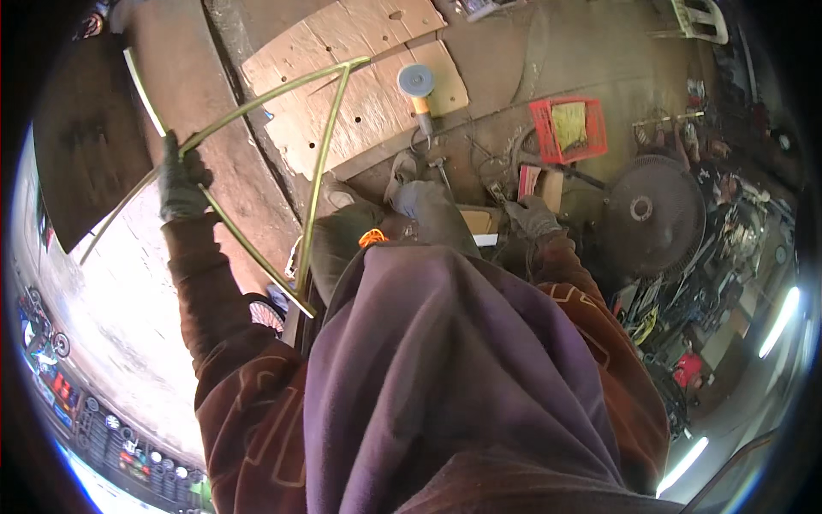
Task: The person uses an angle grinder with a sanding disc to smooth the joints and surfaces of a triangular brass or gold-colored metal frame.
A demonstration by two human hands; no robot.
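Observation:
My left hand (181, 182), in a dark glove, is closed around a yellow-green metal tube frame (322, 158) with a rough triangular shape. One leg of the frame reaches out over the cardboard, and its lower corner comes down beside my left leg. My right hand (534, 217), in a grey glove, is low to the right of my knees. Just ahead of its fingers lies a small metal piece (496, 190); whether they grip it is unclear. A red-and-white box (528, 180) is right behind that hand.
An angle grinder (419, 101) with a grey disc rests by a cardboard sheet (360, 128). A hammer (441, 170) lies near my feet. On the right are a red crate (599, 130), a round black fan (655, 224) and cluttered scrap (743, 231). A dark board (90, 141) lies far left.

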